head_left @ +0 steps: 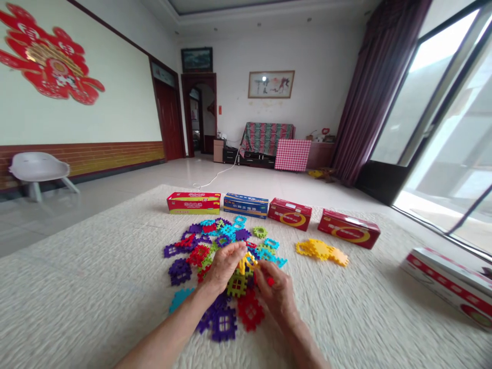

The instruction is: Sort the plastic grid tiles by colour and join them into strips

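Yellow plastic tile [246,264] sits pinched between fingers [260,271] of left hand [225,266] and right hand [277,294].

Four boxes [246,205] in a row along the far edge of the cream rug [77,287]

Past the rug: a white plastic chair [38,169] on the left, a red-checked board [292,155] against a draped sofa [265,138] ahead, a maroon curtain [378,87] on the right. A fifth box [448,287] lies on the rug's right side.

Left hand [223,267] and right hand [275,297] partly hide the yellow plastic piece [246,264] between them.
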Available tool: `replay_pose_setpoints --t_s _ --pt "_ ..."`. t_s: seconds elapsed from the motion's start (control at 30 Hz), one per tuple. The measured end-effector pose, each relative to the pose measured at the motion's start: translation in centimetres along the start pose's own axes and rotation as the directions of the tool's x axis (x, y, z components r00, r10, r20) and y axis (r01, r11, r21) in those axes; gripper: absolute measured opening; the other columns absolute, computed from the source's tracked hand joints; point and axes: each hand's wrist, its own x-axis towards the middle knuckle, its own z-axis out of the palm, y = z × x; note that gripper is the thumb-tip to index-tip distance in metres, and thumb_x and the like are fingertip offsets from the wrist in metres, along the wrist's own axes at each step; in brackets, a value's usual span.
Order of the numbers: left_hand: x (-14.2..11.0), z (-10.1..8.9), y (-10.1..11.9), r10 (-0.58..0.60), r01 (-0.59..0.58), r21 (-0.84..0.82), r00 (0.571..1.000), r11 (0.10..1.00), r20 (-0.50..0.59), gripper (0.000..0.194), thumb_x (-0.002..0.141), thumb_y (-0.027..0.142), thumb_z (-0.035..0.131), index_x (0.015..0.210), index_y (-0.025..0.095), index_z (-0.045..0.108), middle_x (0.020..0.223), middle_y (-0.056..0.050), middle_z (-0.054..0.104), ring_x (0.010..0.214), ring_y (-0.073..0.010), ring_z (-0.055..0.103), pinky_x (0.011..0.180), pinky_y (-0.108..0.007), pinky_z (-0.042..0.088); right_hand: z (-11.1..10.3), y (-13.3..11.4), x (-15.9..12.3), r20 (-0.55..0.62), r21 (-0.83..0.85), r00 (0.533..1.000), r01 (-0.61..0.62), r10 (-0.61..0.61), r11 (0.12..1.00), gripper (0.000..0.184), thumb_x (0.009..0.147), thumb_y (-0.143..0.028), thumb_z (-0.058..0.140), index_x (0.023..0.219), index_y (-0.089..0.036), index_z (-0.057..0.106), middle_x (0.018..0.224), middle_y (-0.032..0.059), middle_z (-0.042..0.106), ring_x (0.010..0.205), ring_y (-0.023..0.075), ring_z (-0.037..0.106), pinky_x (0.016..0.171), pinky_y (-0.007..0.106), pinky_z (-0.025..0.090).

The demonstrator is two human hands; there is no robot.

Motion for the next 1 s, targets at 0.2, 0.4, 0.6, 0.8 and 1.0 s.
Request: replay_pose_setpoints --t_s 0.2,0.4,0.6,0.8,1.0 --pt "-0.2 0.4 0.2 -0.030 0.025 -0.110 0.998 0.994 -0.047 0.043 0.072 0.062 0.061 0.074 0.019 0.060 0.060 0.004 0.056 0.055 -0.0110 0.051 0.052 -0.021 0.040 0.2 -2.0 -0.2 0.065 0.056 0.998 0.016 -0.019 0.998 0.012 0.086 -0.022 0.050 0.093 -0.022 0.061 0.080 0.0012 0.067 0.071 0.0148 0.063 0.067 0.024 0.050" --pt "-0.5 1.0 -0.3 -0.057 0.047 -0.218 0.998 0.975 -0.040 0.045 0.068 0.061 0.067 0.072 0.017 0.057 0.062 0.004 0.055 0.056 -0.0101 0.050 0.055 -0.021 0.041 0.7 -2.0 -0.5 0.063 0.025 0.998 -0.017 0.015 1.000 0.014 0.083 -0.026 0.056 0.096 -0.021 0.058 0.083 0.0024 0.065 0.072 0.0155 0.062 0.066 0.025 0.051" --pt "-0.3 0.5 -0.3 -0.067 0.065 -0.094 0.997 0.993 -0.025 0.047 0.073 0.062 0.061 0.084 0.017 0.065 0.081 -0.003 0.067 0.077 -0.0170 0.063 0.064 -0.025 0.049 0.6 0.0 0.3 -0.042 -0.018 0.995 -0.090 0.090 0.996 0.016 0.086 -0.030 0.051 0.094 -0.019 0.059 0.070 -0.0003 0.064 0.058 0.0129 0.058 0.056 0.024 0.046" --pt "2.3 -3.3 -1.0 0.003 0.000 0.014 0.974 1.000 -0.225 0.042 0.069 0.052 0.064 0.091 0.017 0.069 0.082 -0.006 0.072 0.068 -0.0170 0.064 0.060 -0.025 0.050 -6.5 5.8 2.6 -0.165 -0.159 0.944 -0.310 0.284 0.937 0.038 0.078 -0.044 0.051 0.100 -0.015 0.062 0.056 -0.0020 0.058 0.050 0.0152 0.054 0.051 0.027 0.042" --pt "3.9 -6.9 -2.2 0.120 -0.048 0.189 0.914 0.981 -0.387 0.038 0.072 0.048 0.058 0.090 0.017 0.070 0.066 -0.002 0.068 0.054 -0.0152 0.058 0.050 -0.024 0.044 -13.6 11.6 3.5 -0.315 -0.244 0.827 -0.544 0.465 0.803 0.054 0.072 -0.052 0.049 0.107 -0.015 0.064 0.072 0.0066 0.069 0.066 0.0242 0.064 0.064 0.035 0.046"
